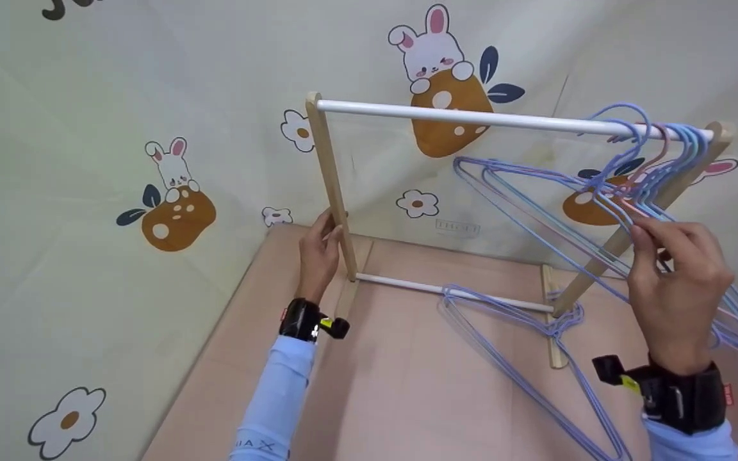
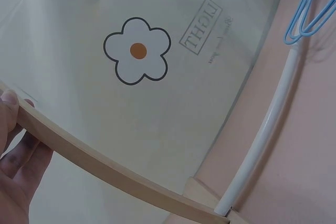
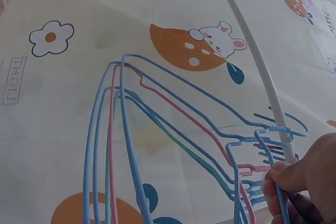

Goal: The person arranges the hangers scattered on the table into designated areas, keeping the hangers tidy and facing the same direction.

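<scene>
My left hand (image 1: pixel 319 256) holds the left wooden post (image 2: pixel 105 169) of a small clothes rack, thumb on one side and fingers on the other. At the rack's right end, my right hand (image 1: pixel 683 282) pinches one shoulder of a blue wire hanger (image 3: pixel 266 148) between thumb and fingers. That hanger's hook is over the white top rail (image 1: pixel 471 116). Close beside it hang several more hangers, blue and greenish, with a pink hanger (image 3: pixel 173 102) among them. Their lower right parts are partly hidden behind my right hand in the head view.
More blue-purple hangers (image 1: pixel 558 330) lie at the right end of the white lower rail (image 1: pixel 401 282), spreading over the pink surface (image 1: pixel 420 384). The rack's right foot (image 1: pixel 557 355) is under them. Behind stands a pale wall sheet (image 1: pixel 228 96) printed with rabbits and flowers.
</scene>
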A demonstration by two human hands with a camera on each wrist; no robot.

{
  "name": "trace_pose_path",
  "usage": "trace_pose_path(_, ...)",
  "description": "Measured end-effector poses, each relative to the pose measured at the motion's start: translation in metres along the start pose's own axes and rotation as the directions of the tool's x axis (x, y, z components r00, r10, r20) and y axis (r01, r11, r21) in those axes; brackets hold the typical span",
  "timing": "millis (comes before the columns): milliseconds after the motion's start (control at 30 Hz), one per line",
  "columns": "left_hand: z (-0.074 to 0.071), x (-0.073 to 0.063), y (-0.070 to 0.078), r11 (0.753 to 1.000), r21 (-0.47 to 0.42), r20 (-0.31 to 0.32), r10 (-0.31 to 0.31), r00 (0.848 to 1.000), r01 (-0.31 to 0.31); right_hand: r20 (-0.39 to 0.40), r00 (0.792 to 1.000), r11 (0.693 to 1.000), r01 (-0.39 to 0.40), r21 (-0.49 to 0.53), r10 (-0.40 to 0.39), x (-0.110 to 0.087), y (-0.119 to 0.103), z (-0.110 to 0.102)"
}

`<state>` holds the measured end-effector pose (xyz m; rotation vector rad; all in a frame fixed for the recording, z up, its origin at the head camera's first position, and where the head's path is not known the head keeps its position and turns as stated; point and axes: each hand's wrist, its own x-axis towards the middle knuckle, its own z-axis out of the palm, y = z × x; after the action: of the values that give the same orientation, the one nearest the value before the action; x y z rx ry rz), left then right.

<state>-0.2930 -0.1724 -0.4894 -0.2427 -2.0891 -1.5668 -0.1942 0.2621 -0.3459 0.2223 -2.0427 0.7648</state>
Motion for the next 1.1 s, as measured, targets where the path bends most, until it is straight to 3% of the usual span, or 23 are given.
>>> trace_pose_path(167, 0.000, -0.002, 0.000, 1.000, -0.006, -0.001, -0.012, 1.000, 0.012, 0.038, 0.999, 1.000, -0.025, -0.001, 0.025, -0.004, 0.006, 0.005)
trace_pose_path(500, 0.001, -0.001, 0.002, 1.000, -0.006, 0.009, -0.017, 1.000, 0.017, 0.031, 0.999, 1.000, -0.015, 0.015, 0.014, -0.009, 0.012, 0.004)
trace_pose_path(667, 0.001, -0.002, 0.002, 0.999, -0.006, 0.011, -0.038, 0.999, 0.038, -0.013, 1.000, 0.999, -0.020, 0.032, 0.021, -0.015, 0.012, 0.006)
trace_pose_path(900, 0.002, -0.002, 0.003, 0.998, -0.006, 0.003, -0.059, 0.998, 0.059, -0.095, 0.991, 0.991, 0.105, 0.088, -0.096, -0.028, 0.011, 0.013)
trace_pose_path(1100, 0.001, 0.000, 0.003, 0.999, -0.008, 0.004, -0.032, 0.999, 0.032, -0.151, 0.964, 0.946, 0.247, 0.208, -0.218, -0.041, -0.004, 0.025)
